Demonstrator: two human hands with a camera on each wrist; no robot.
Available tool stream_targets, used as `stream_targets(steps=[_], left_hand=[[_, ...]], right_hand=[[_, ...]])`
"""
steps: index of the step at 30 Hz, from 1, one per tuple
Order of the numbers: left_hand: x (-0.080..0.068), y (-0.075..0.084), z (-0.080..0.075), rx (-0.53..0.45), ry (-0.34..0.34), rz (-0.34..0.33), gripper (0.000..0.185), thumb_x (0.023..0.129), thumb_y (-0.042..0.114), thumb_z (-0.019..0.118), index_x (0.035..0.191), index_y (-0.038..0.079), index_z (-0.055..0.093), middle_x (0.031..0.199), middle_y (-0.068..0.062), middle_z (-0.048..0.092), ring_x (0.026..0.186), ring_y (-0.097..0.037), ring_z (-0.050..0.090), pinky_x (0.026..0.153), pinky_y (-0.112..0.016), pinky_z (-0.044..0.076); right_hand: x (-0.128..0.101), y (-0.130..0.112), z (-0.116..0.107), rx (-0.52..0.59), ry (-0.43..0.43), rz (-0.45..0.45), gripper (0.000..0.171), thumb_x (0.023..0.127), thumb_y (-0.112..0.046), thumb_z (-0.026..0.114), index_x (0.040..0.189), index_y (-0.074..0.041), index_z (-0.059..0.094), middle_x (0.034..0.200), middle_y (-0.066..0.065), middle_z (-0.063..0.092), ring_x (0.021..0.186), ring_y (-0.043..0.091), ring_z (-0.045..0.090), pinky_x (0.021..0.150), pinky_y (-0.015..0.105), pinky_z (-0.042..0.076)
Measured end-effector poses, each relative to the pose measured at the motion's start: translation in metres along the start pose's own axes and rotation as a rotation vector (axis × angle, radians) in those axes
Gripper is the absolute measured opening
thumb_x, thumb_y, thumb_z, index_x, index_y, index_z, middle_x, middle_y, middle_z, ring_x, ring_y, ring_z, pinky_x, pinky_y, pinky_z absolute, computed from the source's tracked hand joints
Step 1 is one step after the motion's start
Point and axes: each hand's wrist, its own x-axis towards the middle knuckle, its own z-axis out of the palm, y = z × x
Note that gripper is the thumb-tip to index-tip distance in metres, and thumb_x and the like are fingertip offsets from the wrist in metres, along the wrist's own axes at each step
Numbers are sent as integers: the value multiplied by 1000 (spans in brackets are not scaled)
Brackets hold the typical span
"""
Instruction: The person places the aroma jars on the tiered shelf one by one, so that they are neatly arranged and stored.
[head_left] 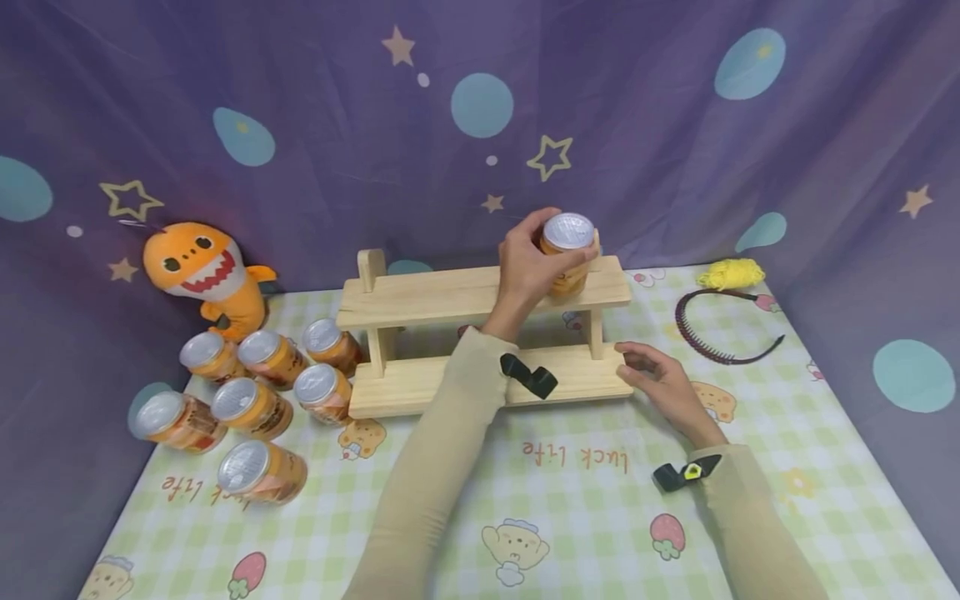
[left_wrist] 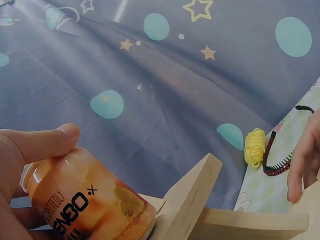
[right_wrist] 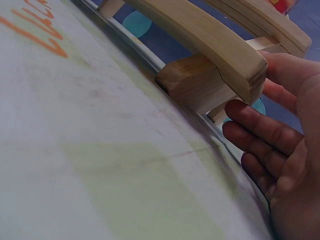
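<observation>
My left hand (head_left: 528, 262) grips an orange can (head_left: 564, 279) with a silver top at the right part of a wooden shelf's upper board (head_left: 442, 296). In the left wrist view, the thumb lies over the side of this can, which has dark lettering. I cannot tell whether its base touches the board. At the right end of the lower board (head_left: 420, 387), my right hand (head_left: 663, 392) rests with loosely bent fingers. The right wrist view shows some fingers (right_wrist: 262, 132) below the board's end and others against it.
Several more orange cans (head_left: 258, 471) stand left of the shelf, with an orange shark plush (head_left: 210, 271) behind them. To the right lie a dark toothed headband (head_left: 693, 337) and a bundle of yellow yarn (head_left: 731, 273). A purple curtain (head_left: 315, 200) hangs behind the checked tablecloth (head_left: 585, 500).
</observation>
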Motion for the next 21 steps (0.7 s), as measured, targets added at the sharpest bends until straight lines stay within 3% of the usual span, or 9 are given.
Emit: stream_targets(steps=[10,16,21], left_hand=[[0,-1,8,34,12,-19,66,72,25,91,130,11,63,123,-8,70,110,-21,68,93,-29,56],[1,0,6,119,-42,-22,74,75,34,87,139,14,54,129,-6,66,112,-20,66,94,-31,55],[-2,1,-1,110,-63,-15,80,76,34,87,143,16,49,129,-8,65,112,-20,65,94,-33,55]], right_hand=[[2,-1,1,-4,-5,1,41,99,-18,63,136,-3,58,118,-28,59,107,-9,57,94,9,41],[2,-2,1,-1,7,-12,40,99,-16,63,136,-3,58,118,-29,59,106,-9,58,94,8,41],[1,0,1,5,5,-10,40,99,-16,63,136,-2,58,117,-29,60,106,-8,58,93,8,41]])
